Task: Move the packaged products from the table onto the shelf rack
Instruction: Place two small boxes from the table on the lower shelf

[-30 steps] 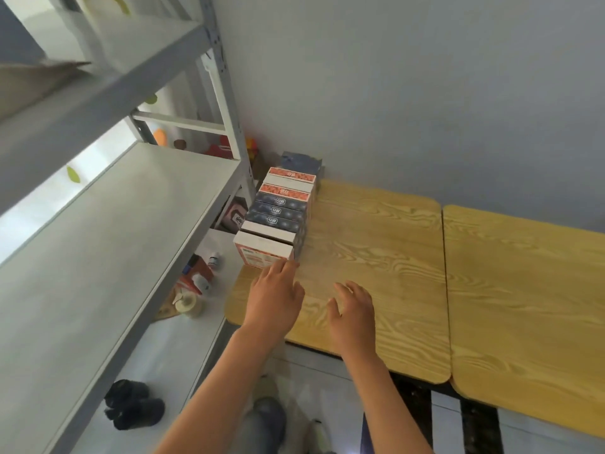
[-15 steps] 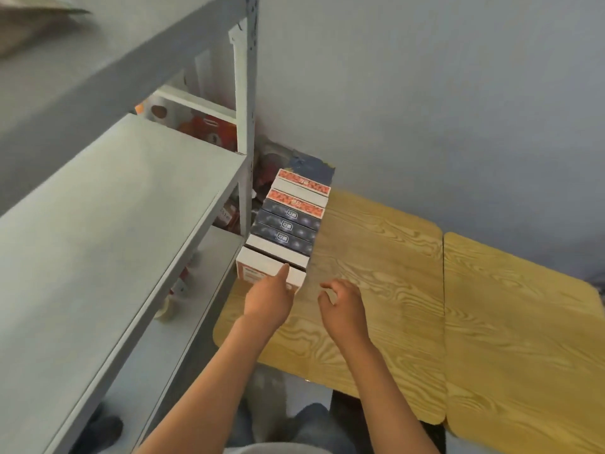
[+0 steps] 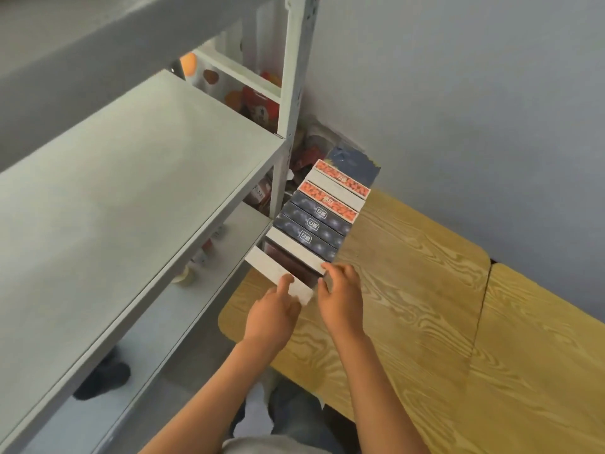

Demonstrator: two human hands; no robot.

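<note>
A row of boxed products [image 3: 319, 221] stands on edge along the left side of the wooden table [image 3: 399, 276], next to the grey shelf rack [image 3: 131, 191]. The nearest box [image 3: 275, 273], white-topped with a dark red face, is tilted away from the row. My left hand [image 3: 273, 317] holds its near end with the thumb on the top edge. My right hand [image 3: 340, 294] pinches its right side, fingers also touching the white box behind it. Three dark blue boxes and two orange-patterned ones stand further back.
The rack's upright post [image 3: 289, 93] stands close to the row's far end. A lower shelf [image 3: 203, 299] holds small bottles and jars. A dark blue packet [image 3: 355, 163] lies against the grey wall. A second table [image 3: 540, 355] adjoins on the right.
Both hands have moved forward from hovering over the table to the nearest box and taken hold of it. The box has tipped out of the row. The camera has come closer.
</note>
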